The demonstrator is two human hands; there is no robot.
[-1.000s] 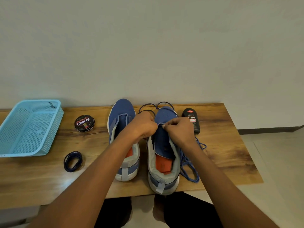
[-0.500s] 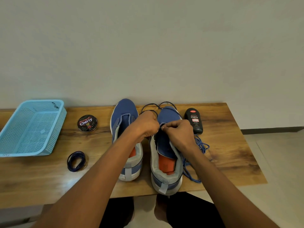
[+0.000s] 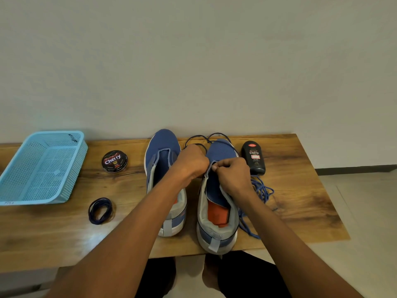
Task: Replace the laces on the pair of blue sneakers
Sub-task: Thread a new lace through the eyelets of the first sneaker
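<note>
Blue mesh, right sneaker: the blue mesh sneaker with the grey heel and orange insole stands at the near edge of the wooden table, toe to the wall, with both hands at its top eyelets.
Left sneaker: the matching blue sneaker stands just beside it, no lace visible in it.
Left hand: the left hand is curled tight at the eyelet row; the dark navy lace loops out behind it, so it looks to be gripping that lace, though the fingers hide the contact.
Right hand: the right hand pinches something small at the eyelet edge, probably the lace tip; too small to tell.
Old laces: a loose heap of brighter blue laces lies right of the shoe, under the right wrist.
Spare lace: a coiled dark navy lace waits well to the left.
Risk, snag: the right forearm could drag the old laces off the table.
Risk, threading: the tip could miss the eyelet or the lace twist, since the hands crowd one spot.
Risk, tipping: a hard pull could topple the shoe over the edge, or knock the bottle.
Writing, tin: the round black polish tin reads "Cherry".
Writing, bottle: the black liquid polish bottle reads "NEW", "Cherry", "BLACK".
Basket: the light blue plastic mesh basket has dark marks on its rim, unreadable.
</note>
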